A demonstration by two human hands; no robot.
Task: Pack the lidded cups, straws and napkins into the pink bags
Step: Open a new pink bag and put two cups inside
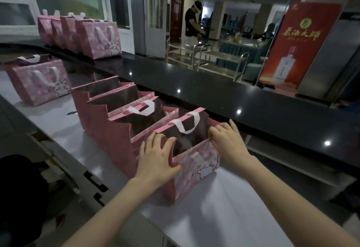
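A row of open pink bags with white handles stands on the white counter; the nearest pink bag (196, 171) has a cartoon cat on its front. My left hand (157, 159) lies flat against that bag's left side, thumb over the front rim. On the right side my right hand (227, 139) rests with straight fingers at the top edge. The bag's inside is dark, so its contents cannot be made out. No cups, straws or napkins show.
Three more open bags (109, 110) stand behind the nearest one. A single bag (39, 83) stands at the far left, and several bags (81, 34) stand on the raised black ledge (214, 95). A person stands in the background by metal carts.
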